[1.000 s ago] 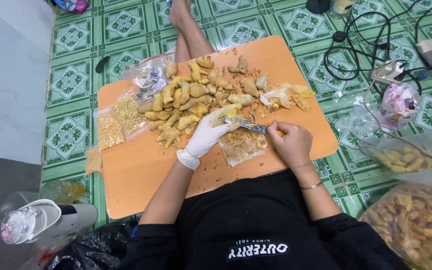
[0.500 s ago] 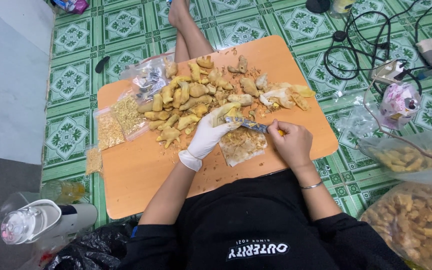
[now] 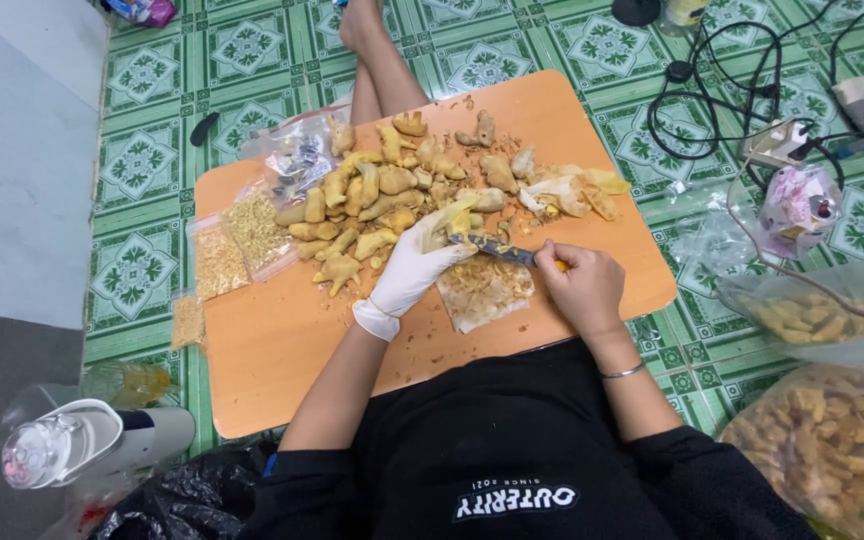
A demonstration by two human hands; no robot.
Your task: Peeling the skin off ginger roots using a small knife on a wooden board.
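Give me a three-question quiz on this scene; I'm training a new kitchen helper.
1. True or false: the left hand wears a white glove.
2. What does the right hand hold? A) knife B) spoon C) scissors
3. Fill in: the pile of yellow pieces lies on an orange ____.

Key: 1 true; 2 A; 3 board.

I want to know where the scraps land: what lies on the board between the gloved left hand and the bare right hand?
In the head view, a heap of peelings lies between the left hand and the right hand, below the knife that spans them.
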